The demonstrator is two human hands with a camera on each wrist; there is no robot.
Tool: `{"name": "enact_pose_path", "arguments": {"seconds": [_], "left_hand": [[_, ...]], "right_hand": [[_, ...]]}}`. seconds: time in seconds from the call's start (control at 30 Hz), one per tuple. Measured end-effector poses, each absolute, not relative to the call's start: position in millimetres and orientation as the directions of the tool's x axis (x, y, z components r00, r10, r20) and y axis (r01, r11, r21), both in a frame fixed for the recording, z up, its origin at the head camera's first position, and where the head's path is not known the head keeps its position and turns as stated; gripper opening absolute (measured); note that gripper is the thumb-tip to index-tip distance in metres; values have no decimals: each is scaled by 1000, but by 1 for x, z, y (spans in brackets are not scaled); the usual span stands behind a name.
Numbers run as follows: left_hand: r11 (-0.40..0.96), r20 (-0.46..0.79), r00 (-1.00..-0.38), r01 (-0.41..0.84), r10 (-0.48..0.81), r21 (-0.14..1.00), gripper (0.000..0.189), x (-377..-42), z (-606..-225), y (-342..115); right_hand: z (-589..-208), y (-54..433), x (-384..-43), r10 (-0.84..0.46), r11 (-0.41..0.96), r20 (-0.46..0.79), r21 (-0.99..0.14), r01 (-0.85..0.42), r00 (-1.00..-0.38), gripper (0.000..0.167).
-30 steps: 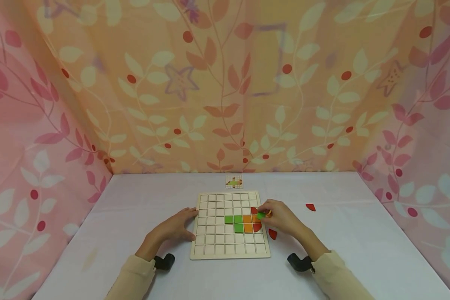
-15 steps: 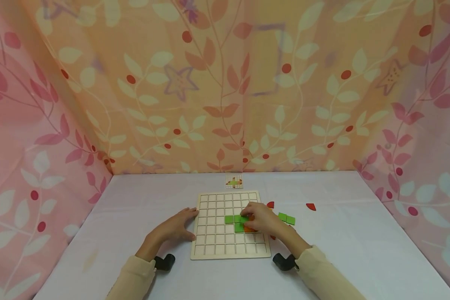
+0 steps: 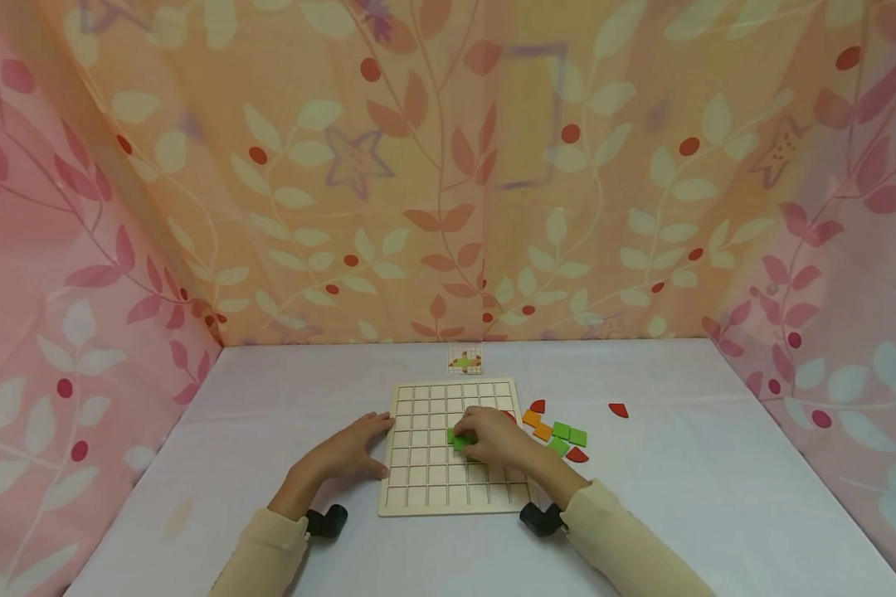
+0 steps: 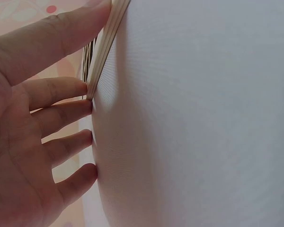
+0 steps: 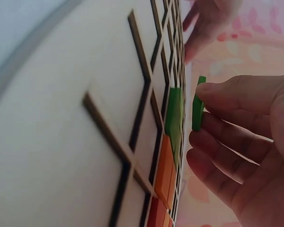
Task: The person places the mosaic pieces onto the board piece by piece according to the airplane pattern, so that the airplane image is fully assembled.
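My right hand (image 3: 496, 435) is over the middle of the wooden grid board (image 3: 418, 481). In the right wrist view its thumb and fingertips pinch a green square tile (image 5: 198, 106), held just off the board. Green (image 5: 173, 113), orange (image 5: 164, 170) and red (image 5: 156, 213) tiles sit in the grid beside it; in the head view the hand hides most of them. At the board's left edge lies my left hand (image 3: 351, 448), thumb and fingers spread. The left wrist view has its thumb (image 4: 61, 38) and fingertips against the board's side (image 4: 106, 47).
Loose tiles lie right of the board: orange ones (image 3: 542, 432), green ones (image 3: 578, 438) and red quarter-round ones (image 3: 577, 455), with another red piece (image 3: 618, 410) farther right. A small pattern card (image 3: 465, 361) lies behind the board. Floral cloth (image 3: 448, 207) walls surround the white table (image 3: 306, 381).
My right hand has moved left from the board's right edge to its middle, carrying the green tile. Loose tiles it had covered on the right now show. My left hand stays put.
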State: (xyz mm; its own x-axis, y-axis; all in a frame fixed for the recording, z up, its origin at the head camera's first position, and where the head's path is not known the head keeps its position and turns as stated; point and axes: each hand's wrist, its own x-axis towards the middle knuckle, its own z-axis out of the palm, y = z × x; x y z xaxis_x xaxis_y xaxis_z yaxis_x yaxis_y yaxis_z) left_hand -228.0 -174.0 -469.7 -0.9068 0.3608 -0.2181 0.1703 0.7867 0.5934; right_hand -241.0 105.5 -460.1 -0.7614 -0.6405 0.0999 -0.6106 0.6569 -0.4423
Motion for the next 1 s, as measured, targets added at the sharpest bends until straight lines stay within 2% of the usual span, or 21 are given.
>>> {"name": "enact_pose_path", "arguments": {"seconds": [0.6, 1.0], "left_hand": [[805, -229, -910, 163, 346, 571, 84, -228, -469, -173], [796, -223, -911, 162, 348, 583, 84, -228, -470, -173]], "right_hand": [[-460, 93, -234, -666, 675, 31, -400, -620, -745, 16], [-462, 93, -233, -663, 688, 33, -368, -626, -748, 14]]}}
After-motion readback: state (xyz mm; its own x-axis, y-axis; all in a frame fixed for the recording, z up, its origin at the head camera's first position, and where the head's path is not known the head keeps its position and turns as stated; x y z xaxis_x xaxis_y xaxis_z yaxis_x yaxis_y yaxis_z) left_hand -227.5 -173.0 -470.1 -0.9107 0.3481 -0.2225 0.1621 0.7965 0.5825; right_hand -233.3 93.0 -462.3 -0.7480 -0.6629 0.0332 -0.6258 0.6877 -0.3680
